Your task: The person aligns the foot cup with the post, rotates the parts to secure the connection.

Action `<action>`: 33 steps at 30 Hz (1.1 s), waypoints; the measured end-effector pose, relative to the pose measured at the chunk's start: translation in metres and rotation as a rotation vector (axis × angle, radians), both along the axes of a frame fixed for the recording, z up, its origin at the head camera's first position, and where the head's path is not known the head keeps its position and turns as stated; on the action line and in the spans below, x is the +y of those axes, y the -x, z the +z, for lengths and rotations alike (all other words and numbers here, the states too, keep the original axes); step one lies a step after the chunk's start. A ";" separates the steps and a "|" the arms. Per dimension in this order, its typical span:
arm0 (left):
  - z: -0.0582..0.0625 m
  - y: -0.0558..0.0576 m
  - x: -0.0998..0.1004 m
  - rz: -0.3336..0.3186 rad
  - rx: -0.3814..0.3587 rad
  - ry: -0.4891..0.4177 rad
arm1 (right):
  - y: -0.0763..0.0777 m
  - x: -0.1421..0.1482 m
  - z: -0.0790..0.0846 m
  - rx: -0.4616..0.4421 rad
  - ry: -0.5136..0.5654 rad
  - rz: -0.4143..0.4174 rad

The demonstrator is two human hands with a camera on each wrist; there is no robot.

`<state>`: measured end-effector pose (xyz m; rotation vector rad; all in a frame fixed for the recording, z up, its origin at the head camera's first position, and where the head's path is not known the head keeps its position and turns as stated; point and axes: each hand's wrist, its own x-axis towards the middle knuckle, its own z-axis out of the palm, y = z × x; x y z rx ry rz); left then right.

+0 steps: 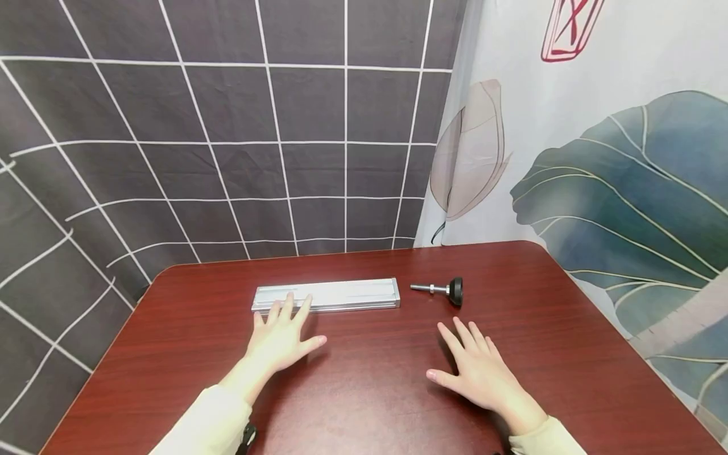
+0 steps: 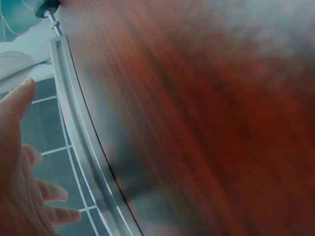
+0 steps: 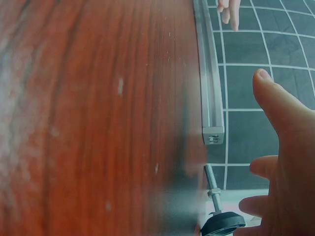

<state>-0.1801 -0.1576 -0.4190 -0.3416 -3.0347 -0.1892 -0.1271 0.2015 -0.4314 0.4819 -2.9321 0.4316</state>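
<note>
A silver aluminium profile (image 1: 347, 295) with a slot along its side (image 2: 81, 118) lies lengthwise near the back of the table. Right of it is a levelling foot (image 1: 455, 291), lying on its side, with a threaded stud, nuts and a black round base. My left hand (image 1: 279, 341) has its fingers spread, their tips overlapping the profile's near edge in the head view; I cannot tell whether they touch it. Just in front of the levelling foot, my right hand (image 1: 480, 370) hovers with fingers outstretched, holding nothing. The right wrist view shows the profile's square end (image 3: 213, 135) close to the stud.
The reddish-brown wooden table (image 1: 352, 392) has rounded back corners. Behind it hangs a dark grey cloth (image 1: 313, 170) with white grid lines. A white curtain (image 1: 529, 50) with leaf prints hangs along the right side.
</note>
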 end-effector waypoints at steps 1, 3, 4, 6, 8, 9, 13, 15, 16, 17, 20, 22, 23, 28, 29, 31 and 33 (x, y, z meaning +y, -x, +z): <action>0.000 0.002 0.001 -0.001 -0.003 0.000 | 0.000 0.000 0.000 0.001 -0.001 -0.001; 0.002 0.006 0.002 -0.004 -0.008 0.004 | 0.000 0.001 0.000 0.000 -0.004 -0.003; 0.003 0.008 0.003 -0.006 -0.011 0.005 | 0.000 0.001 0.000 -0.001 -0.005 -0.004; 0.007 0.011 0.005 -0.013 -0.019 -0.008 | 0.001 0.002 0.000 -0.004 -0.006 -0.006; 0.009 0.015 0.007 -0.018 -0.028 -0.018 | 0.001 0.002 -0.001 -0.007 -0.004 -0.010; 0.010 0.016 0.008 -0.020 -0.034 -0.025 | 0.001 0.002 -0.001 -0.010 -0.003 -0.011; 0.008 0.024 0.010 -0.029 -0.043 -0.028 | 0.000 0.002 -0.001 -0.020 -0.001 -0.014; 0.008 0.027 0.010 -0.035 -0.045 -0.028 | 0.000 0.002 -0.002 -0.023 0.003 -0.012; 0.007 0.029 0.010 -0.039 -0.044 -0.027 | -0.001 0.002 -0.002 -0.023 0.005 -0.011; 0.007 0.030 0.011 -0.042 -0.045 -0.027 | -0.001 0.001 -0.002 -0.025 0.009 -0.010; 0.006 0.033 0.010 -0.044 -0.050 -0.024 | -0.002 0.001 -0.002 -0.027 0.013 -0.009; 0.005 0.035 0.010 -0.042 -0.056 -0.020 | -0.002 0.001 -0.002 -0.027 0.012 -0.009; 0.004 0.037 0.010 -0.040 -0.059 -0.018 | -0.002 0.001 -0.002 -0.026 0.011 -0.009; -0.003 0.044 0.009 -0.043 -0.061 -0.011 | -0.003 0.002 -0.002 -0.015 0.006 -0.013; -0.005 0.046 0.008 -0.045 -0.059 -0.009 | -0.003 0.002 -0.002 -0.013 0.005 -0.013; -0.008 0.050 0.007 -0.050 -0.055 -0.007 | -0.003 0.002 -0.002 -0.011 0.005 -0.013; -0.011 0.054 0.007 -0.055 -0.054 -0.012 | -0.003 0.003 -0.002 -0.010 0.004 -0.014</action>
